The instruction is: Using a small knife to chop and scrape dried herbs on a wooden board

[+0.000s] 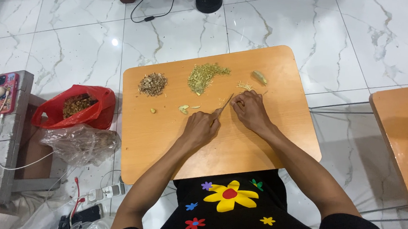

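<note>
On the small orange wooden table (pixel 269 133), my left hand (pixel 202 127) grips a small knife (pixel 226 103) whose blade points up and right toward my right hand. My right hand (pixel 248 108) has its fingertips pressed down on something small at the blade's tip; what it holds is hidden. Just beyond lie thin pale shreds (pixel 245 86) and a yellowish root piece (pixel 259 77). Farther left sit a green-yellow chopped pile (pixel 203 77), a brown chopped pile (pixel 152 84), and a few pale slices (pixel 184 109).
A red plastic bag (pixel 81 106) of dried bits and a clear bag (pixel 81 143) lie on the marble floor at left. A grey block (pixel 19 97) holds a phone (pixel 5 93). A second orange table (pixel 403 143) stands at right. Cables and a power strip (pixel 107 191) lie nearby.
</note>
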